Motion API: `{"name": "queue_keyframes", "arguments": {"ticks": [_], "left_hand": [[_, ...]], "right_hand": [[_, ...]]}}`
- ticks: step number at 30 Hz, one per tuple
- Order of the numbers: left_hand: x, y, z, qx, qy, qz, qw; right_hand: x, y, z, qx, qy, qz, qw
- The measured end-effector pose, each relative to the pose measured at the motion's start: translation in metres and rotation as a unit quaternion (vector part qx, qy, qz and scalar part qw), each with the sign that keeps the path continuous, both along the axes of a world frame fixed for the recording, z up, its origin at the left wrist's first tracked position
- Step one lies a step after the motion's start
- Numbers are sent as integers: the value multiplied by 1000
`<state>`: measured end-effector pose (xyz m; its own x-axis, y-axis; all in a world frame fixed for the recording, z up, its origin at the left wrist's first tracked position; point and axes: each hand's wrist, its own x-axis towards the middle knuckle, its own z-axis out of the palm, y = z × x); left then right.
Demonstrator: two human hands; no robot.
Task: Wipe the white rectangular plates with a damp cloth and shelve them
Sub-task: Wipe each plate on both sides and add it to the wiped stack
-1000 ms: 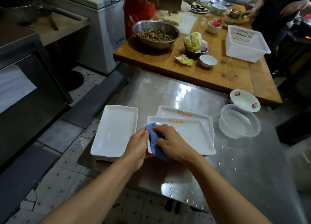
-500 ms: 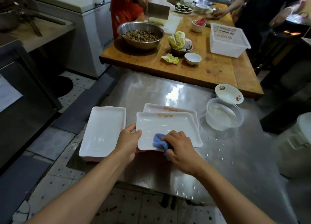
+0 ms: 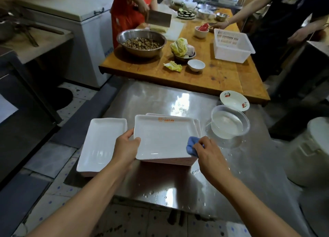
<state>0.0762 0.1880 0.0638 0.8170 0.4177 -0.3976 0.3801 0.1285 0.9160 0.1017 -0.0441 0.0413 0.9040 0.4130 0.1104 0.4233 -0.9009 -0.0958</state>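
Wiping the top plate (image 3: 163, 137) on the stack beside the water bowl (image 3: 229, 123): left hand (image 3: 125, 148) gripping its left edge, right hand (image 3: 207, 152) pinching blue cloth (image 3: 191, 146) at the near right corner. Risks sliding off the wet worktop (image 3: 249, 174) if pushed hard.

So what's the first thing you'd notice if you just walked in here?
Two hands at the steel table: the left hand grips the top white plate of a stack while the right hand rubs its near corner with a blue cloth. Behind, on the wooden table, a person holds a big cleaver beside a steel bowl.
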Motion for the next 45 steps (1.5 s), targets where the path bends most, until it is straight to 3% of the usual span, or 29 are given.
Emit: {"name": "queue_keyframes", "arguments": {"ticks": [9,14,19,26,32,35,38,45], "left_hand": [[-3,4,23,40,-42,-4,998],[-2,1,39,82,-67,-25,994],[0,6,52,106,-78,-48,990],[-5,9,67,146,-118,-35,982],[-7,14,89,252,-170,-55,951],[-7,21,99,227,-157,-55,960],[-5,26,107,162,-133,-42,977],[6,23,121,68,-71,-29,995]], "right_hand": [[47,39,21,118,-44,-40,991],[31,69,40,179,-63,66,980],[9,61,35,144,-59,127,979],[8,29,68,256,-30,13,966],[1,22,137,428,-135,-42,892],[4,7,150,451,-151,-58,878],[3,-4,145,442,-107,-52,889],[-8,-6,136,386,-77,79,916]]}}
